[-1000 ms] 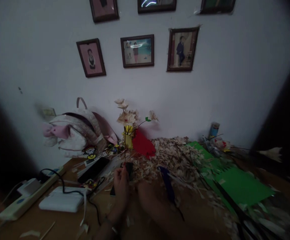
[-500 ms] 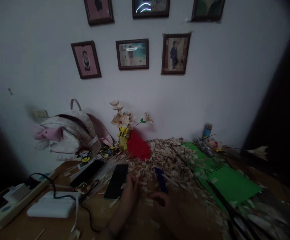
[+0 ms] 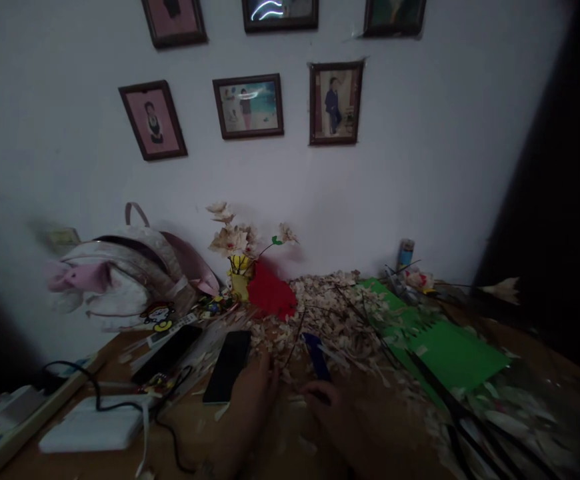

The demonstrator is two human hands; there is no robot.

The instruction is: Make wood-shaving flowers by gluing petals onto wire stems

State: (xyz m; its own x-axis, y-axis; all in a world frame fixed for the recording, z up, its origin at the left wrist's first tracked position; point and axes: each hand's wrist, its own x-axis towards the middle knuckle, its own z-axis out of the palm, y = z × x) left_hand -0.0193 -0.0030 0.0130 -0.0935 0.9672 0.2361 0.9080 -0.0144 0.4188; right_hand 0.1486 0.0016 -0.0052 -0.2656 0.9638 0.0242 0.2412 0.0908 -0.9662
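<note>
Low light; both hands are dim and soft-edged at the near edge of the wooden worktop (image 3: 180,427). The left hand (image 3: 253,403) lies just right of a black smartphone (image 3: 227,367), its fingertips (image 3: 270,373) near a thin dark stem (image 3: 295,343); whether it is pinching the stem or merely lying open cannot be told. The right hand (image 3: 327,407) sits at the lower end of a narrow blue object (image 3: 316,355), fingers curled and apparently touching it, though its grip is too dark to confirm. That object's lower end is hidden behind the hand (kind uncertain, perhaps a craft-knife handle); its long axis points away from the person, tilted slightly left, and its upper end lies on the front of a heap of pale wood shavings (image 3: 330,317) near the worktop's middle. The phone's long axis leans similarly, top toward the right. Behind the heap are a red paper shape (image 3: 270,291) and a yellow vase (image 3: 240,285); a green paper sheet (image 3: 445,353) lies right, partly under shavings.
</note>
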